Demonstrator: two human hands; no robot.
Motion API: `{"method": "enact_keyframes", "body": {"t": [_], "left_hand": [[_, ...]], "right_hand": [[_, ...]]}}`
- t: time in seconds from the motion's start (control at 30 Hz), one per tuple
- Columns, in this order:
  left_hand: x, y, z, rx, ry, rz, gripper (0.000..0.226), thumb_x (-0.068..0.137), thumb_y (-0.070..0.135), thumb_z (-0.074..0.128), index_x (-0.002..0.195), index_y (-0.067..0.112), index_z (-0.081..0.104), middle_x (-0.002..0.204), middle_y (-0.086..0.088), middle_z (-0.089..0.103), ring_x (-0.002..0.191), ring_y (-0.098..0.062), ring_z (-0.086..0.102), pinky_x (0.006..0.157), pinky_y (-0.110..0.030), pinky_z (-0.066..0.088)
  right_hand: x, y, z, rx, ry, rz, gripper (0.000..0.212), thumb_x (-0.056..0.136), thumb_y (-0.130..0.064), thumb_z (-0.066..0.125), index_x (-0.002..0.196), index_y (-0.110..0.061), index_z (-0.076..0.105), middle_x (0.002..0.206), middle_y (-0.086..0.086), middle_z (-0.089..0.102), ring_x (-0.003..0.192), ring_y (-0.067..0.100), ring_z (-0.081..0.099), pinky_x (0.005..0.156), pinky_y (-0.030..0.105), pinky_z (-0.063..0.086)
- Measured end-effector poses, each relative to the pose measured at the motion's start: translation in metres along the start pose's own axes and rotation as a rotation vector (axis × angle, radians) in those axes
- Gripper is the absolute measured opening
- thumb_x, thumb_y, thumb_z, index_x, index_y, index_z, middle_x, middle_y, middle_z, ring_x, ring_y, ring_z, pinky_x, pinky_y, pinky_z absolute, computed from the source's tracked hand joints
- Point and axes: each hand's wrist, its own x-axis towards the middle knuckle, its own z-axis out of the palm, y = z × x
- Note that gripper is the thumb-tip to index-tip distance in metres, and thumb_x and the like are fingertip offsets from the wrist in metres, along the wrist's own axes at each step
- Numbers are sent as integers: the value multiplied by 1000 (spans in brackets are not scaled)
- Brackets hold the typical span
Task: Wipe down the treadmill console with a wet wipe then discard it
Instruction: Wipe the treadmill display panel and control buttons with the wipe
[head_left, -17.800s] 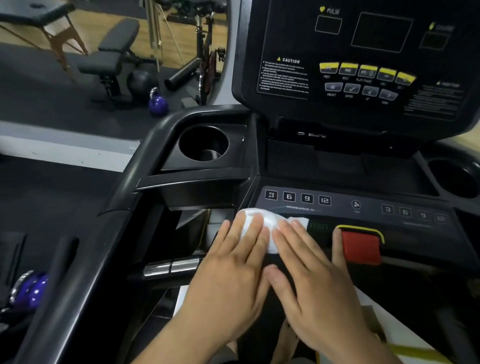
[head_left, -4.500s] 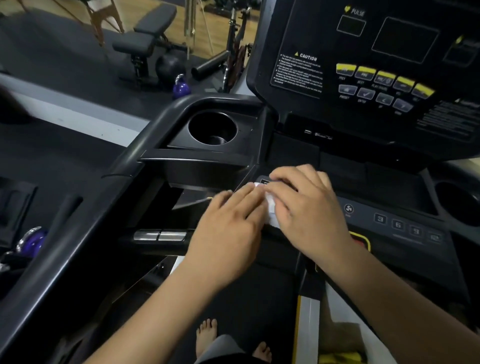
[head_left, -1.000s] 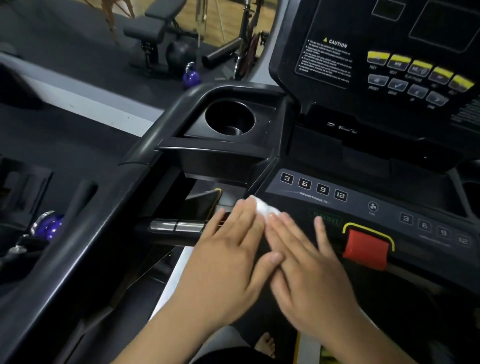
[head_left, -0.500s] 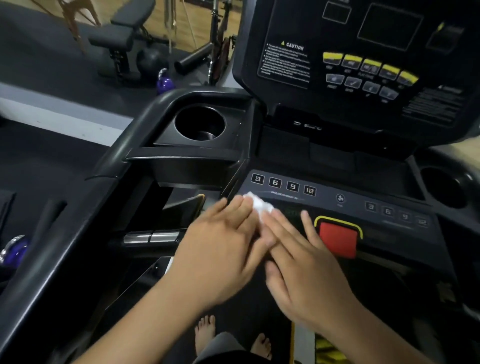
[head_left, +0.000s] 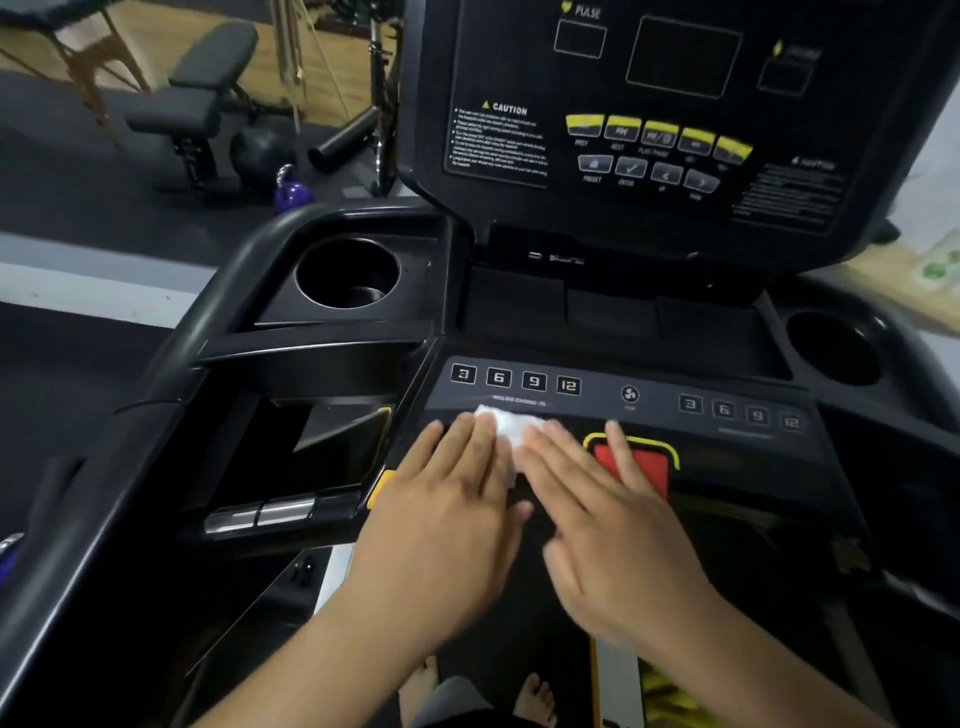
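Observation:
A white wet wipe (head_left: 511, 431) lies on the lower panel of the black treadmill console (head_left: 623, 410), just below the row of number buttons. My left hand (head_left: 447, 509) and my right hand (head_left: 597, 514) both press flat on it with straight fingers, side by side, so only the wipe's top shows between the fingertips. My right hand's outer finger reaches over the red stop button (head_left: 636, 465). The upright display panel (head_left: 675, 114) rises behind.
Round cup holders sit at the left (head_left: 347, 273) and right (head_left: 834, 345) of the console. A chrome handle bar (head_left: 260, 514) runs low on the left. A weight bench (head_left: 192, 109) and a purple kettlebell (head_left: 292, 192) stand on the gym floor beyond.
Both hands have slid the wipe slightly rightward along the lower panel, toward the red stop button. The camera view shifted a little.

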Motion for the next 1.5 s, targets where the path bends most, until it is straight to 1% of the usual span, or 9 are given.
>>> {"method": "enact_keyframes", "body": {"t": [0.17,0.37,0.53,0.73,0.8,1.0,1.33,1.4,1.5], "left_hand": [[53,0,2,74,5,-48,61,97,35,25,137,-5,48,141,-29,49,135,-40,44,114,-54,33],[3,24,12,15,53,63,61,84,26,35,133,-8,52,140,-31,48,133,-43,45,106,-57,41],[46,22,18,36,83,45,59,94,29,27,141,-8,29,146,-32,40,139,-43,36,113,-55,33],[19,43,17,-47,37,87,61,97,35,29,141,-6,40,147,-29,40,140,-40,36,111,-56,34],[25,46,18,-61,29,76,60,101,35,20,143,-5,35,148,-28,38,141,-39,33,113,-55,33],[79,58,6,-27,-152,93,70,92,44,-7,146,1,-7,160,-24,-2,150,-35,-5,123,-46,-2],[129,129,10,-2,-233,290,66,102,41,8,151,-1,-3,161,-24,-4,150,-34,-7,122,-45,-5],[139,148,14,8,-247,343,65,103,41,9,151,-1,-4,161,-24,-5,150,-34,-8,122,-45,-6],[145,174,20,33,-219,414,65,103,40,10,151,-2,-4,161,-25,-5,150,-35,-8,122,-47,-5]], "right_hand": [[48,21,-12,-27,23,119,64,90,-33,21,149,-11,34,156,5,34,148,17,21,120,56,14],[-10,13,1,63,19,53,62,89,-30,34,149,-17,30,157,-2,29,149,11,16,118,49,14],[33,36,-8,17,85,146,59,93,-30,26,147,-11,37,155,3,37,146,15,24,120,53,17],[-7,32,-1,44,86,116,55,92,-28,32,146,-16,39,153,0,38,146,13,26,118,54,23],[-2,44,-2,39,94,102,56,91,-27,32,145,-15,43,152,0,40,145,13,28,118,55,23],[11,81,-5,14,155,184,57,91,-26,28,144,-11,43,151,2,42,145,14,27,119,53,18],[-42,145,-6,-11,237,383,55,92,-24,25,141,-9,45,146,6,48,140,15,28,117,51,18],[-56,156,-7,-18,267,431,54,92,-22,28,141,-7,46,145,9,50,139,16,29,114,51,20],[-80,162,-8,-21,366,525,43,90,-5,56,133,-3,56,135,16,58,129,20,30,102,51,28]]}}
